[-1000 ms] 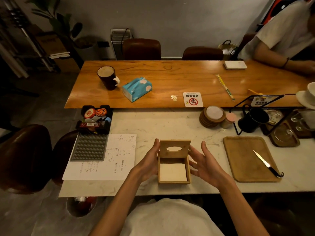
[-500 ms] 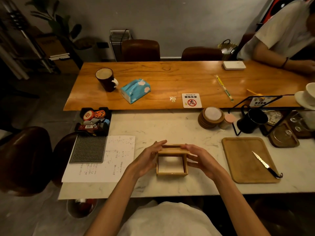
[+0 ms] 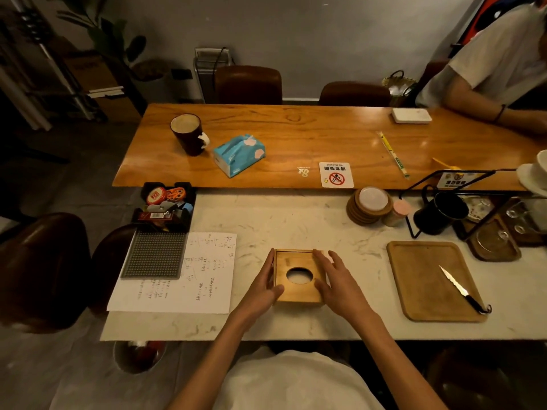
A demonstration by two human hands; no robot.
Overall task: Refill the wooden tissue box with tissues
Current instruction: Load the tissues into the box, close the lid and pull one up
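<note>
The wooden tissue box point(image 3: 299, 292) sits on the white marble table in front of me, its lid down, with white tissue showing through the oval hole point(image 3: 299, 275). My left hand point(image 3: 264, 287) presses against the box's left side, thumb on the front left corner. My right hand point(image 3: 334, 281) lies over the lid's right edge with its fingers spread. A blue soft pack of tissues point(image 3: 239, 155) lies far off on the orange wooden table.
A wooden cutting board point(image 3: 426, 279) with a knife point(image 3: 461, 290) lies to the right. Written paper point(image 3: 189, 276) and a grey dotted mat point(image 3: 155, 254) lie to the left. Coasters point(image 3: 370, 205), a black mug point(image 3: 438, 214) and a dark cup point(image 3: 187, 134) stand farther back. Another person's arm point(image 3: 485, 109) rests at the far right.
The lid, which stood up open over the tissues a second ago, has been swung down flat onto the box. Both hands moved from the box's sides up over the lid.
</note>
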